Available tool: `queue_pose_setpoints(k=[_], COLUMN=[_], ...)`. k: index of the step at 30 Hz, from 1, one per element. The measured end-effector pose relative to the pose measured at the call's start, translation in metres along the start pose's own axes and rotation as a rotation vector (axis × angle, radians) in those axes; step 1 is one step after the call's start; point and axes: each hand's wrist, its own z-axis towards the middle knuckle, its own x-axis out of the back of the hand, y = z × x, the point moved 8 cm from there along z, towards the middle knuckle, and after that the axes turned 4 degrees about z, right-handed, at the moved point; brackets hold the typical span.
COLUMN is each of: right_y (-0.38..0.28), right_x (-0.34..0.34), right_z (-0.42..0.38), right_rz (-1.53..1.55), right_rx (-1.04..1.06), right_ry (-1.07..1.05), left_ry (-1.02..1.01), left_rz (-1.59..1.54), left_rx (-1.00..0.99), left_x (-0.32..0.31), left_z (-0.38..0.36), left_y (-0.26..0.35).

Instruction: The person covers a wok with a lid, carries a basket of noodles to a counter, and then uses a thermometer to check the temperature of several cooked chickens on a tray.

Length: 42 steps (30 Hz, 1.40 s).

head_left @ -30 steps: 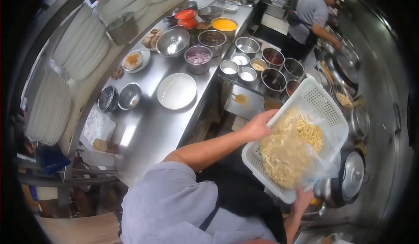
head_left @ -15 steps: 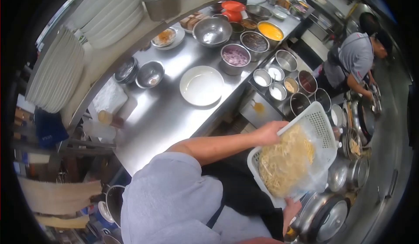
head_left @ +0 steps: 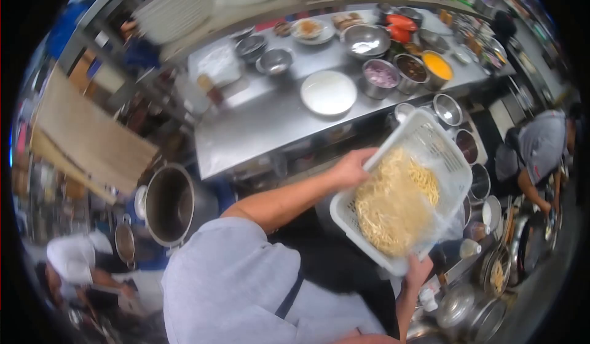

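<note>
A white plastic basket (head_left: 458,150) with slotted walls is held tilted in front of the body. Noodles (head_left: 387,215) lie inside it, partly covered by clear plastic (head_left: 445,212). My left hand (head_left: 355,168) grips the basket's rim on the upper left side, its fingers wrapped over the edge. At the lower corner, my right hand (head_left: 418,273) holds the rim from beneath; some of its fingers are hidden by the basket.
Beyond the basket runs a steel counter (head_left: 246,129) with a white plate (head_left: 329,93), a bowl of chopped onion (head_left: 380,75) and other bowls. A large pot (head_left: 170,204) stands left. Co-workers are at the right (head_left: 541,144) and lower left (head_left: 77,258).
The view has swung left, bringing the large pot and another co-worker into sight. Both hands still hold the basket, and the counter now lies farther off.
</note>
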Motion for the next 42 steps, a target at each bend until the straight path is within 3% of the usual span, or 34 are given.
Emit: queue_pose_setpoints(k=[3,5,6,7,8,9,13,14,18,21,23,24,25,27,28,29,31,32,33,34,35,36,37,39,42], right_y=[0.002,-0.01,0.007,0.033,0.004,0.005,0.002,0.001,0.007,0.026,0.057,0.05,0.07,0.083,0.099,0.097,0.155,0.173,0.192,0.207,0.24,0.236,0.241,0.223,0.225], right_x=[-0.044,-0.084,-0.1,-0.124,-0.155,-0.183,-0.281,-0.299,-0.406,-0.437,-0.453,-0.459,-0.451,-0.414,-0.383,-0.343,-0.244,-0.195,-0.14,-0.095,-0.059,-0.02,0.001,0.009,-0.003], right_z=[0.024,0.031,0.04,0.046,0.037,0.037,0.036,0.038,0.026,0.018,0.017,0.028,0.052,0.108,0.14,0.162,0.208,0.214,0.213,0.207,0.2,0.173,0.15,0.097,0.111], right_rz=[-0.153,-0.226,-0.394,-0.316,-0.321,-0.473,-0.538,-0.532,-0.515,-0.499,-0.64,-0.595,-0.681,-0.783,-0.809,-0.825,-1.129,-1.236,-1.176,-1.147,-1.094,-0.84,-0.707,-0.506,-0.64], right_rx=[-0.063,-0.002,0.051,0.002,0.048,0.037,0.166,0.174,0.011,-0.165,-0.072,0.325,0.243,0.244,0.266,0.074,0.067,0.038,-0.248,-0.296,-0.092,-0.645,-0.787,-0.937,-0.967], right_ry=[-0.237,-0.35,-0.451,-0.483,-0.56,-0.663,-0.933,-0.915,-1.074,-1.17,-1.457,-1.486,-1.432,-1.168,-0.983,-0.799,-0.556,-0.519,-0.439,-0.377,-0.542,-0.242,-0.185,-0.05,-0.256], left_ry=[0.216,0.404,0.544,0.52,0.573,0.62,0.707,0.738,0.765,0.725,0.658,0.62,0.581,0.58,0.694,0.806,0.829,0.775,0.731,0.707,0.692,0.635,0.582,0.603,0.69], left_rz=[0.126,0.187,0.275,0.196,0.216,0.152,0.092,0.093,0.055,0.048,0.095,0.2,0.305,1.047,0.954,0.86,1.014,0.942,0.87,0.897,0.924,0.914,0.988,0.996,0.961], left_rx=[0.043,0.146,0.079,0.15,0.224,0.168,0.172,0.184,0.129,0.261,0.177,0.251,0.323,0.014,0.125,0.237,0.166,0.111,0.074,0.02,-0.018,0.048,0.046,0.228,0.277], left_x=[0.052,0.096,0.137,0.141,0.157,0.173,0.25,0.267,0.356,0.404,0.449,0.469,0.488,0.528,0.54,0.545,0.504,0.494,0.484,0.461,0.436,0.418,0.408,0.397,0.386], left_z=[-0.052,-0.085,-0.099,-0.122,-0.142,-0.159,-0.206,-0.215,-0.225,-0.224,-0.207,-0.195,-0.179,-0.144,-0.131,-0.115,-0.089,-0.076,-0.074,-0.076,-0.08,-0.081,-0.086,-0.109,-0.138], left_y=[0.007,-0.015,-0.058,-0.021,-0.015,-0.008,-0.043,-0.05,-0.057,-0.088,-0.121,-0.123,-0.126,-0.119,-0.115,-0.101,-0.039,-0.042,-0.048,-0.041,-0.033,-0.034,-0.048,-0.079,-0.072])
